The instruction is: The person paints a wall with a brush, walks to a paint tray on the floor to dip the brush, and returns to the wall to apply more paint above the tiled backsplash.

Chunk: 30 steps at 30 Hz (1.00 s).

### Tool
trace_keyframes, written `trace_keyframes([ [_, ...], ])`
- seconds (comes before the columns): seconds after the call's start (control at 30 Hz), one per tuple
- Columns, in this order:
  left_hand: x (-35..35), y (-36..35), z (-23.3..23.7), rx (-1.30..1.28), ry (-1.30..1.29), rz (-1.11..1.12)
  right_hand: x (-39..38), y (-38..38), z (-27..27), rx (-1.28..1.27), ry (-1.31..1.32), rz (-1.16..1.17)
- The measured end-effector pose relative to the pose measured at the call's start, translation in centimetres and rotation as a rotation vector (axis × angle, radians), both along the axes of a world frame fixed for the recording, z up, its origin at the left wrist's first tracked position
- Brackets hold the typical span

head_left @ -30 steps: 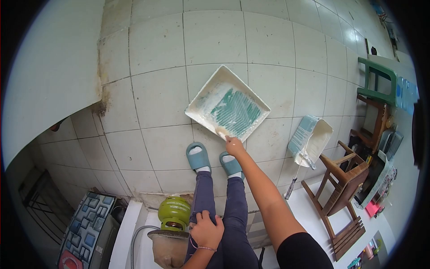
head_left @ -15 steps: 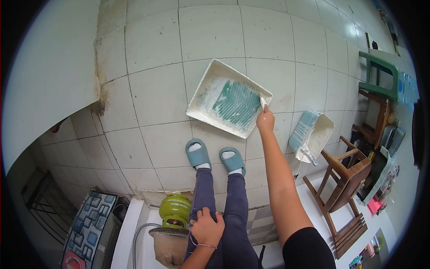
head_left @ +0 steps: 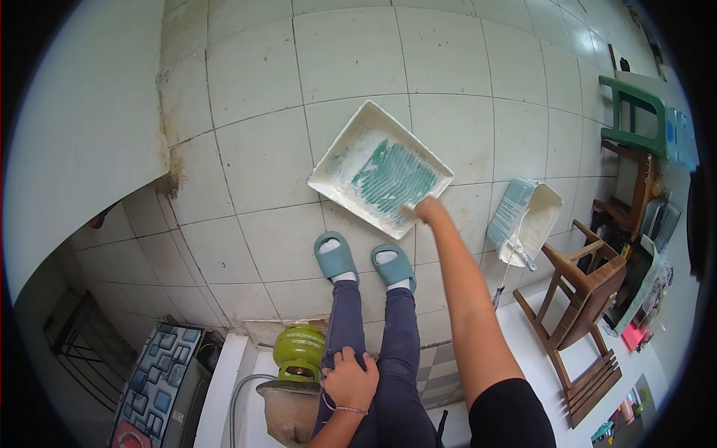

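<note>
A white paint tray lies on the tiled floor in front of my feet. White paint smears its inside, and a streaked teal patch of its bottom shows through. My right hand is closed around a small, white paint-coated tool at the tray's near right rim. The tool's exact kind is hidden by paint and blur. My left hand, with a bracelet at the wrist, rests on my thigh, its fingers spread over the dark trousers.
A paint-streaked container sits right of the tray, a brush-like tool at its near edge. Wooden chair and green stool stand further right. A green gas cylinder is left of my legs, and a white surface fills the upper left.
My right hand has moved down and left along the tray's right side with the tool. The tray has turned slightly clockwise in view. My left hand stays on my thigh.
</note>
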<state>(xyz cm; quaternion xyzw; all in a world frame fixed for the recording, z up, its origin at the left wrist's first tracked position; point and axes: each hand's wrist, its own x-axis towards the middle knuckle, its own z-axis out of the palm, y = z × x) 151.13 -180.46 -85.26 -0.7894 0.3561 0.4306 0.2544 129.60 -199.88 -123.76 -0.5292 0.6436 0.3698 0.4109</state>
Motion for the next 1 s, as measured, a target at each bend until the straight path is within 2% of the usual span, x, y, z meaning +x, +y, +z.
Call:
trace_keyframes([
  [0.03, 0.1, 0.1, 0.0, 0.002, -0.004, 0.000, -1.2, -1.4, -1.9, -0.044, 0.038, 0.031],
  [0.1, 0.4, 0.2, -0.1, 0.000, -0.011, 0.014, -1.0, -5.0, 0.6, -0.070, 0.098, -0.183],
  [0.13, 0.4, 0.3, -0.1, -0.004, -0.011, 0.023, -0.3, -7.3, 4.4, -0.105, 0.104, -0.291],
  [0.23, 0.7, -0.2, -0.1, 0.014, -0.002, 0.028, 0.4, -7.8, 7.0, -0.484, 0.081, -0.385],
  [0.37, 0.7, -0.2, -0.1, 0.012, -0.003, 0.043, 3.5, -5.4, 9.1, -0.534, 0.097, -0.365],
  [0.43, 0.7, -0.4, -0.1, 0.018, -0.001, 0.044, 4.6, -2.5, 7.6, -0.289, 0.103, -0.349],
  [0.6, 0.6, -0.4, -0.1, 0.020, -0.011, 0.034, 7.3, 3.3, 9.8, -0.070, -0.022, -0.159],
  [0.63, 0.7, -0.3, -0.2, 0.018, -0.013, 0.033, 6.8, 3.8, 8.4, -0.017, -0.047, -0.118],
  [0.7, 1.0, -0.2, -0.1, 0.019, -0.009, 0.041, 5.2, 3.5, 5.1, 0.085, -0.094, -0.030],
  [0.8, 0.9, -0.5, 0.0, -0.013, -0.023, 0.006, 4.0, -1.6, 3.8, 0.092, -0.146, 0.341],
  [0.9, 1.0, -0.7, -0.1, -0.037, -0.041, -0.025, 2.2, -8.2, 2.5, 0.084, -0.196, 0.289],
  [1.0, 1.3, -0.1, -0.2, 0.007, -0.024, 0.013, 3.4, -13.4, 5.0, -0.051, 0.020, -0.141],
])
